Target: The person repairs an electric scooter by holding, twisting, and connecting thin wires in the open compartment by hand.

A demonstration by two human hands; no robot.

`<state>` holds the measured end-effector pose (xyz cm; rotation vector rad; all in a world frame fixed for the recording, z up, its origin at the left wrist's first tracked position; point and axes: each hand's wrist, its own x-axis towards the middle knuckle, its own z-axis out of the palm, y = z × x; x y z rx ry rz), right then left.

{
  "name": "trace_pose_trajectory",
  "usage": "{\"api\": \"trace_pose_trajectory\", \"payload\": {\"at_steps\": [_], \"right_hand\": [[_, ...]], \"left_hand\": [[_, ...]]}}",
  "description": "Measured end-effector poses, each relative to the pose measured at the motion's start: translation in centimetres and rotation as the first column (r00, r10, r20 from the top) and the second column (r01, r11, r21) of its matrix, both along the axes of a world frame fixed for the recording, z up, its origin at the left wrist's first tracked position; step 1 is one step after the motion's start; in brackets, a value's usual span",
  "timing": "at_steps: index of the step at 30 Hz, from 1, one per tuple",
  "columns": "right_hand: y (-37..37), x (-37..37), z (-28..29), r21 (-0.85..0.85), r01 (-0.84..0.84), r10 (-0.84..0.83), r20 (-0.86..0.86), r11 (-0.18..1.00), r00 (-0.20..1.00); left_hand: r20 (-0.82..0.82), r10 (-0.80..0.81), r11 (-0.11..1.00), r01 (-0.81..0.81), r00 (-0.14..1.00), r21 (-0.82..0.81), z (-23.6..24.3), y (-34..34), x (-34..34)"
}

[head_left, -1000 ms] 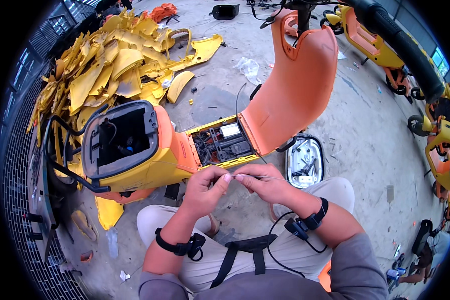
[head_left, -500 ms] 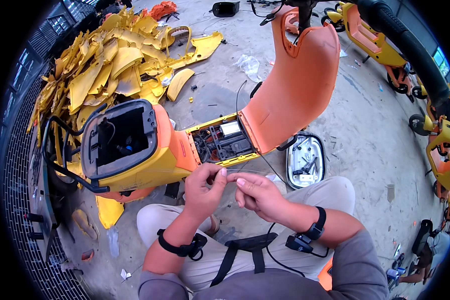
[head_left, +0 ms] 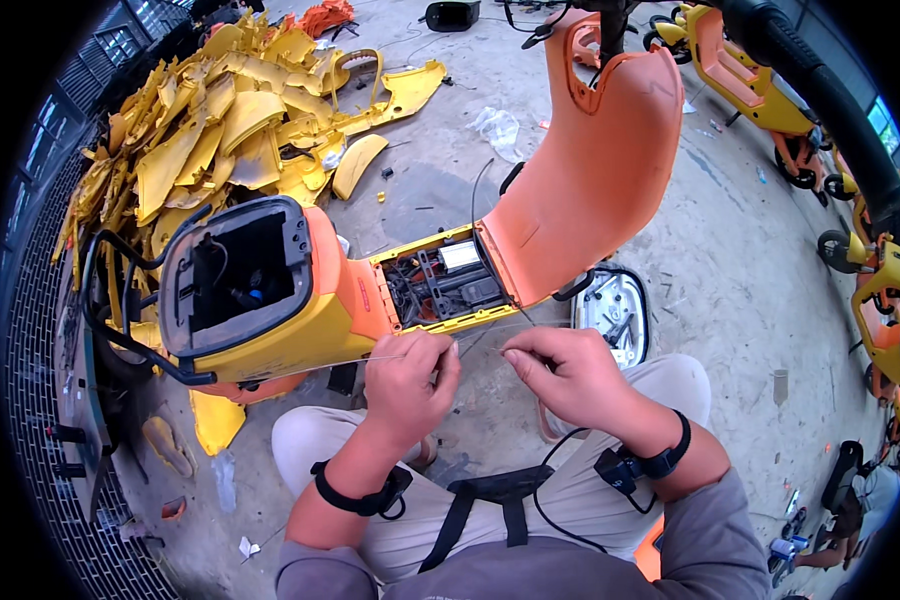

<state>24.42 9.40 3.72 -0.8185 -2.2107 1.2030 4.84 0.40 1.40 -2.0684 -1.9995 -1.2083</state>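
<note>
Between my knees and the scooter, my left hand is closed in a pinch on a thin, pale strand, wire or string, I cannot tell which. One length of it runs left across the scooter's yellow side. My right hand is apart from the left, thumb and forefinger pinched; what they hold is too fine to make out. Just beyond both hands stands the orange and yellow scooter. Its floor compartment is uncovered, showing wiring and dark modules. The seat box is open too.
A tall orange front panel rises at the right. Behind my right hand lies a pale tray-like cover holding small parts. Yellow body panels are heaped at the far left. More scooters line the right side; a person is at lower right.
My hands, close together before, have drawn apart. The right hand moved right, and the strand now shows running left from my left hand.
</note>
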Motion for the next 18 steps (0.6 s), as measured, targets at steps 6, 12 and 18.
{"api": "trace_pose_trajectory", "payload": {"at_steps": [6,12,18], "right_hand": [[-0.7,0.6,0.7,0.347,-0.058,0.046,0.043,0.936,0.998],[0.9,1.2,0.5,0.581,0.065,-0.063,-0.024,0.811,0.998],[4.3,1.8,0.4,0.685,0.121,-0.188,0.023,0.718,0.982]], "left_hand": [[0.152,0.025,0.999,-0.018,0.988,-0.046,0.1,0.3,0.6],[0.05,-0.097,0.99,0.101,0.994,-0.099,0.0,0.5,-0.3],[0.119,-0.283,0.936,0.301,0.952,-0.184,0.5,0.1,-0.7]]}}
